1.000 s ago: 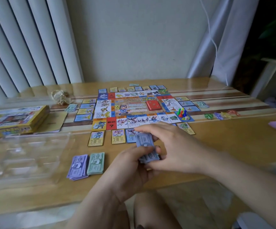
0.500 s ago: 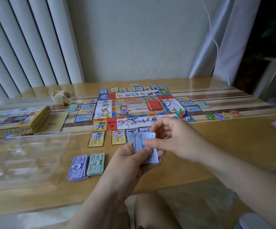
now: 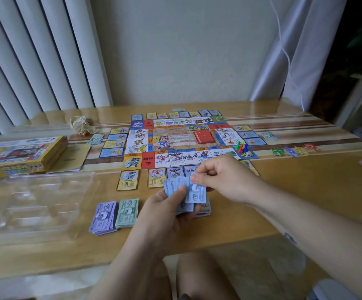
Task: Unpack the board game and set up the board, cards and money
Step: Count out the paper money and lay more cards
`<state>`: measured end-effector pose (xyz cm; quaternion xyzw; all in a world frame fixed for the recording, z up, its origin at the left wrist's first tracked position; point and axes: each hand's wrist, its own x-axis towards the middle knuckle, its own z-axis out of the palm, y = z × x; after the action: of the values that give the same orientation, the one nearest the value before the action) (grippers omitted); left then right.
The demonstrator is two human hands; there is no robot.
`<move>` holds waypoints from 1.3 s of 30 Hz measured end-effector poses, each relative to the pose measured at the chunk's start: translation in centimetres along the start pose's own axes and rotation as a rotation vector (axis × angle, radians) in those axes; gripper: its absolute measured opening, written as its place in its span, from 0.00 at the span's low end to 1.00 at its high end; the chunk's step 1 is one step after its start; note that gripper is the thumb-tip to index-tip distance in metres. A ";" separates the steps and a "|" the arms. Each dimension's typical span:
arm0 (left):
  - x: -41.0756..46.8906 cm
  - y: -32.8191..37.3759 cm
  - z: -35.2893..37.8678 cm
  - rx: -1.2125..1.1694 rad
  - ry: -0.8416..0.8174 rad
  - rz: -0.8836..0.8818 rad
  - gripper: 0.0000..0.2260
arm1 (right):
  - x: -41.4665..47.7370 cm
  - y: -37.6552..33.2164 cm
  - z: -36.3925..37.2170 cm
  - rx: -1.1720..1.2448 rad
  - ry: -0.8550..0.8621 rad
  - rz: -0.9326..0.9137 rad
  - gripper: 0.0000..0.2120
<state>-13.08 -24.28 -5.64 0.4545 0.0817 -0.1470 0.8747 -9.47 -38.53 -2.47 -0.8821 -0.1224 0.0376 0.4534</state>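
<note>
Left grip [image 3: 167, 205] clasped fanned blue notes [image 3: 194, 195] just before the board [image 3: 175, 139]; right grip [image 3: 223, 180] pinched the topmost one, likely peeling it off for sorting. Purple stack [image 3: 103, 217] and green stack [image 3: 127, 213] lay sorted before the board.

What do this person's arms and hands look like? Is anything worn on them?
Both are bare. The left hand and right hand have no gloves, and no ring, watch or bracelet shows. The left forearm and right forearm are uncovered as far as the picture shows them. The right forearm carries a small dark mark, too blurred to make out.
</note>
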 end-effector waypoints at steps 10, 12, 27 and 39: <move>0.4 3.1 -2.3 -0.177 0.166 0.244 0.05 | -0.5 1.9 1.3 -0.024 0.100 0.000 0.13; 0.4 3.1 -2.4 -0.185 0.159 0.238 0.05 | -0.8 1.9 2.3 -0.075 0.098 -0.007 0.14; 1.4 2.2 -1.1 -0.131 0.098 0.118 0.05 | 0.0 2.5 1.3 -0.414 0.195 -0.094 0.04; 7.3 4.0 5.9 -0.046 0.071 -0.105 0.04 | 4.8 0.9 -4.3 0.128 0.159 0.052 0.07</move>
<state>-4.84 -28.27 -1.24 0.4346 0.1398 -0.1745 0.8724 -3.90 -41.21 -0.44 -0.8544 -0.0605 -0.0133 0.5159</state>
